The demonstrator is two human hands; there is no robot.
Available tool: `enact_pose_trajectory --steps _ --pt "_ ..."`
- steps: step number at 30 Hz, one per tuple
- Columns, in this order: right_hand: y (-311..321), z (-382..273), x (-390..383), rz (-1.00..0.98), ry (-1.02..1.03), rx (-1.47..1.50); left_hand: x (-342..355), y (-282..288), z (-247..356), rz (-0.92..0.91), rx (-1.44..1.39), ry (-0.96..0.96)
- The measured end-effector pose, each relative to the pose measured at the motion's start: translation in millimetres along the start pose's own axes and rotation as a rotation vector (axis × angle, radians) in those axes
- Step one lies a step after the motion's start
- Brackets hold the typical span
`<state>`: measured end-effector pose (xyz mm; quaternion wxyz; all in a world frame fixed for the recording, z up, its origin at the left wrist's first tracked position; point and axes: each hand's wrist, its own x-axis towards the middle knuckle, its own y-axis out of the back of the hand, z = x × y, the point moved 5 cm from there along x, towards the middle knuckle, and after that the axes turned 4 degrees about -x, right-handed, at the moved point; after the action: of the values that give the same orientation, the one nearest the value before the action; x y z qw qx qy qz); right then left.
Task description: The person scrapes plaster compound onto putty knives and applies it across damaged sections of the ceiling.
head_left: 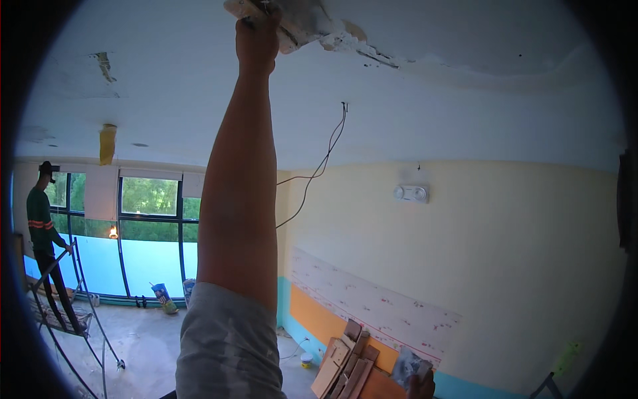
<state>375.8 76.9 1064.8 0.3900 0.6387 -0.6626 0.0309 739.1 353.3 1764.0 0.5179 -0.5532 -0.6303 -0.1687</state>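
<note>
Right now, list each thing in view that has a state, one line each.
left hand: raised, pressing a flat tool against the ceiling
ceiling patch: broken, rough, plaster missing
right hand: low, at the frame edge, gripping a grey thing
black cable: hanging loose
windows: shut
stepladder: unfolded, a person on it

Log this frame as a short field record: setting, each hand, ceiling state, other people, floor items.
setting: room under renovation, white ceiling, yellow wall
left hand: raised overhead, pressing a flat tool against the ceiling
right hand: low at the frame's lower edge, holding a grey object; what it is, unclear
ceiling state: broken, patched area; loose wire hanging
other people: person on a scaffold by the windows
floor items: wood boards, small bucket
</note>
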Motion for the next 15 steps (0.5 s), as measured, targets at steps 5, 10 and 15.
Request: enact_pose_trajectory --steps 5,10,15 --pt "-21 10 5 0.047 0.219 0.131 18 18 -7 0.224 0.432 0.189" --pt "-7 -14 -9 0.054 0.262 0.164 9 57 6 0.293 0.454 0.144" --pt "-20 -4 -10 0.074 0.294 0.245 -16 73 34 0.271 0.851 -0.075"
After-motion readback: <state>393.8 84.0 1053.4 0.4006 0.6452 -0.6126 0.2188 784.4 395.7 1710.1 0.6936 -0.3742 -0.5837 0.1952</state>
